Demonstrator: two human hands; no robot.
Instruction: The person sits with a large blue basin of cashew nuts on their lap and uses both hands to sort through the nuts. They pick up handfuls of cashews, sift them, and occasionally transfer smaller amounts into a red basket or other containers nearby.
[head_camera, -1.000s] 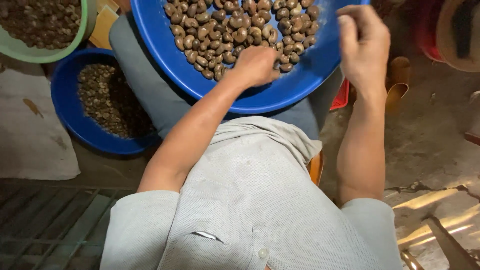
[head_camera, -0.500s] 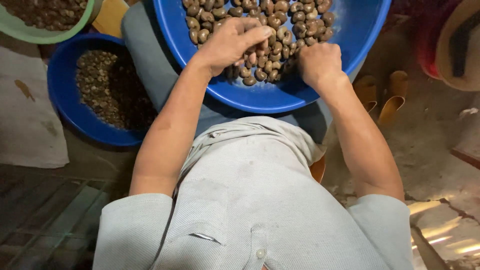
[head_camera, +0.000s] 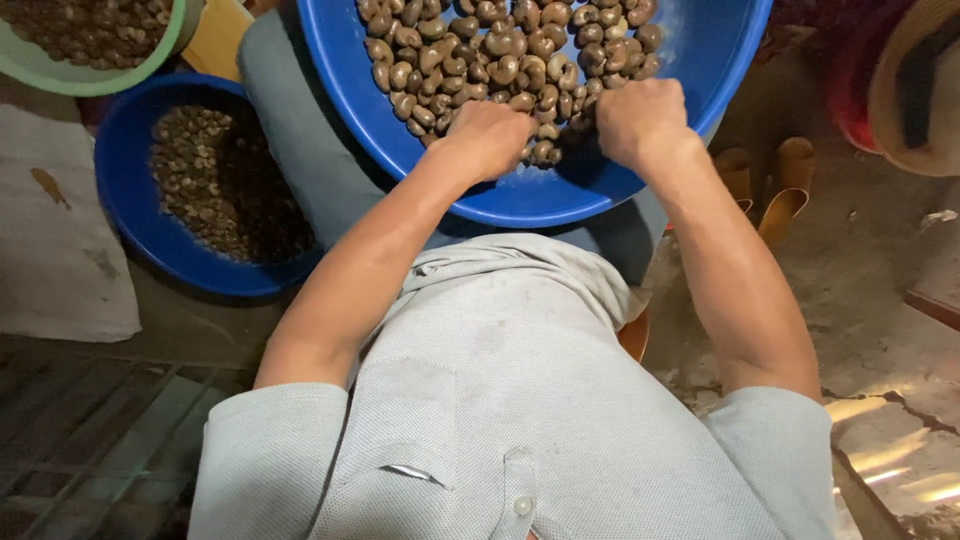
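Nuts (head_camera: 500, 55), brown and kidney-shaped, fill the far part of a big blue basin (head_camera: 690, 130) that rests on the person's lap. Both hands lie at the near edge of the heap, inside the basin. The left hand (head_camera: 490, 140) is curled, knuckles up, its fingers bent down into the nuts, so whether they clamp on anything cannot be told. The right hand (head_camera: 640, 120) sits just beside it, also closed into a loose fist over the nuts, fingers tucked under and hidden; what they grip, if anything, cannot be told. The two hands are near each other but apart, with a few nuts showing between them. The near rim of the basin is bare blue plastic below the wrists.

To the left on the floor stands a smaller blue tub (head_camera: 130, 200) holding a layer of smaller, paler pieces (head_camera: 210, 180). Beyond it, at the top left corner, is a green bowl (head_camera: 90, 75) with more dark nuts. A pale cloth (head_camera: 55, 250) lies on the floor just beside the tub. On the right, tan sandals (head_camera: 770, 190) sit on the rough concrete floor (head_camera: 880, 290), and a straw hat (head_camera: 915, 90) shows at the frame's edge. The person wears a light grey shirt (head_camera: 500, 400).
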